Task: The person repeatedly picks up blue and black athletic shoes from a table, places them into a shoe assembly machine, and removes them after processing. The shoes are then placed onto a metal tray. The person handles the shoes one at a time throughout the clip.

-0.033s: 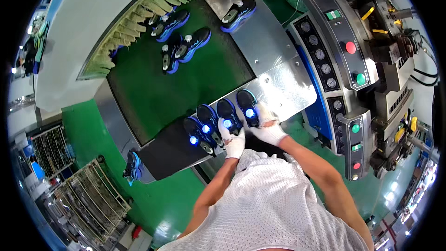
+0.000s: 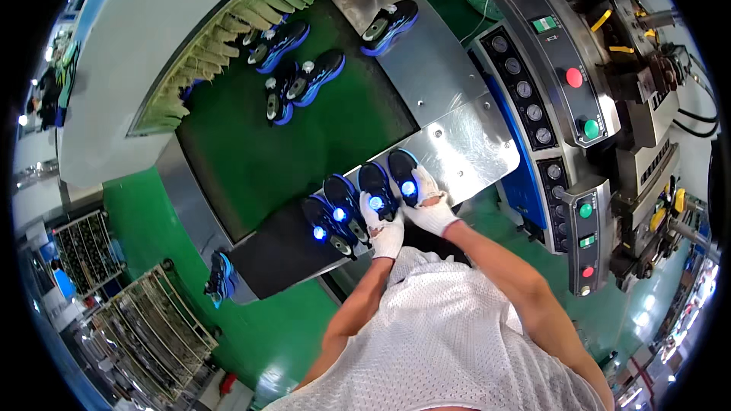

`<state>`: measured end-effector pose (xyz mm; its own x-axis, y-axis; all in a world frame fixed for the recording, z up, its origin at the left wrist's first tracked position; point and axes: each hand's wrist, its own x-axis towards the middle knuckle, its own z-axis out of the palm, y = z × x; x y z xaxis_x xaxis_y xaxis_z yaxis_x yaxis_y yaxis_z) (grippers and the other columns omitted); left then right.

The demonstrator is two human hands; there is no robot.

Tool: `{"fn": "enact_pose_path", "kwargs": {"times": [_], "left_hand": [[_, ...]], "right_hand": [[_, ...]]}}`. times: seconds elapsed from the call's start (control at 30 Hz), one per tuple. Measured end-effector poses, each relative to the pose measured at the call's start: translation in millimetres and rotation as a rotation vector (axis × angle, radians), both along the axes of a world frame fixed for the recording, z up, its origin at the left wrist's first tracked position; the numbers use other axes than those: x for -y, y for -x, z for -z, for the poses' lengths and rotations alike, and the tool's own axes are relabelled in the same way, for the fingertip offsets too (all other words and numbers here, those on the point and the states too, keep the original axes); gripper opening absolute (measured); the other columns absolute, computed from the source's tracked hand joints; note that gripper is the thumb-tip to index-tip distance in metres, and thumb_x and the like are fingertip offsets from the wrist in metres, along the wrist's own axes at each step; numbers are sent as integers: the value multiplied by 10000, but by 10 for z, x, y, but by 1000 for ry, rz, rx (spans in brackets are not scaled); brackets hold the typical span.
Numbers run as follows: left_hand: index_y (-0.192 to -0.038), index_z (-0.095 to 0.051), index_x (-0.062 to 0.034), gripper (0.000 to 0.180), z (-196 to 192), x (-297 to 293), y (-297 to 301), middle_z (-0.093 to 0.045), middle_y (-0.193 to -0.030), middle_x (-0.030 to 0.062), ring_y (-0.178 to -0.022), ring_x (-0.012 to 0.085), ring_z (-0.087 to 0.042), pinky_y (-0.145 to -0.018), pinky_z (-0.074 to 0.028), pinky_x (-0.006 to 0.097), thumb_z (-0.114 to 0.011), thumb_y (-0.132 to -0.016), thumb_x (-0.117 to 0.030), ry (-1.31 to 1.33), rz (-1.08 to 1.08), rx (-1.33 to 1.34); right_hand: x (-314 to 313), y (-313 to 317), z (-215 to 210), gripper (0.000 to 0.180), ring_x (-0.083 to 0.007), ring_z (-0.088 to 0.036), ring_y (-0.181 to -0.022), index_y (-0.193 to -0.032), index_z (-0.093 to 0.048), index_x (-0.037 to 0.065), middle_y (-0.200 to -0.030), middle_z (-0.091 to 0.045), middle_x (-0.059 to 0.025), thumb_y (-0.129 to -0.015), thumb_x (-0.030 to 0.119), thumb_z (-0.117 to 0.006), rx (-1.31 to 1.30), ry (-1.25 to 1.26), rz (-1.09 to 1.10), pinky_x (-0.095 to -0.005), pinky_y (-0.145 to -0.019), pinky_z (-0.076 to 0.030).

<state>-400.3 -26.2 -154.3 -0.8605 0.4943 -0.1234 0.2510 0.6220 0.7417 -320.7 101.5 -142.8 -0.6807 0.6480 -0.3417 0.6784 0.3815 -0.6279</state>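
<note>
A worker in a white mesh shirt stands at the near end of a green conveyor belt (image 2: 304, 144), both hands in white gloves resting on a row of four black-and-blue shoes (image 2: 358, 202). The shoes sit side by side at the belt's near edge, where it meets a steel plate (image 2: 464, 144), each with a small blue light glowing at its heel. The left hand (image 2: 384, 228) is closed around the heel of the third shoe (image 2: 375, 186) counted from the worker's left, fingers curled over its rim. The right hand (image 2: 430, 205) grips the fourth shoe (image 2: 402, 171), the one nearest the steel plate, with the fingers wrapped along its outer side. The two hands lie just beside each other, touching or nearly so.

Farther up the belt, well apart from the row, a loose group of matching shoes (image 2: 293, 68) lies near a fringe of green strips (image 2: 228, 38) at the mouth of a grey tunnel housing. One more shoe (image 2: 390, 27) rests on the steel plate beyond the belt's far right corner. To the right of the belt stands a control panel (image 2: 563, 106) with red and green buttons. A single shoe (image 2: 219, 278) hangs off the belt frame's near left corner, above the green floor.
</note>
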Motion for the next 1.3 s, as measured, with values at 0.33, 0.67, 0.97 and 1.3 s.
{"fn": "enact_pose_path", "kwargs": {"times": [0.33,0.67,0.97,1.3], "left_hand": [[-1408,-478,-9,705,-677,-806,579,-693,-1172,185,-1044,331,-681,-951,-519,435,-813,-805,-154,70,321,441],[-1495,-442,6,783,-1563,-1414,-1494,-573,-1406,175,-1287,262,-568,-1125,-444,389,-756,-780,56,-59,1479,640],[-1513,-431,0,790,-2692,-246,-3870,-558,-1400,139,-1218,205,-584,-1058,-487,360,-712,-781,93,66,2321,983],[-1488,-439,-47,747,-2798,1795,-6818,-623,-1339,242,-1225,378,-628,-1072,-480,435,-752,-828,-201,-343,2819,573]], "right_hand": [[-482,-387,-790,561,-229,-655,-615,-1120,-727,43,-761,-690,-116,-806,502,-798,56,490,713,-377,-573,-520],[995,-2395,-1702,556,-25,-418,-538,-1359,-656,173,-726,-586,78,-841,238,-847,-803,346,1916,-242,-467,-309],[3209,-3194,-2522,649,-39,-515,-668,-1427,-605,186,-985,-654,44,-814,129,-810,-1082,-592,2795,-227,-486,-370],[5503,-4693,-2576,818,-348,-697,-1041,-1534,-415,59,-1259,-668,-244,-834,266,-786,727,-866,3013,-429,-922,-545]]}}
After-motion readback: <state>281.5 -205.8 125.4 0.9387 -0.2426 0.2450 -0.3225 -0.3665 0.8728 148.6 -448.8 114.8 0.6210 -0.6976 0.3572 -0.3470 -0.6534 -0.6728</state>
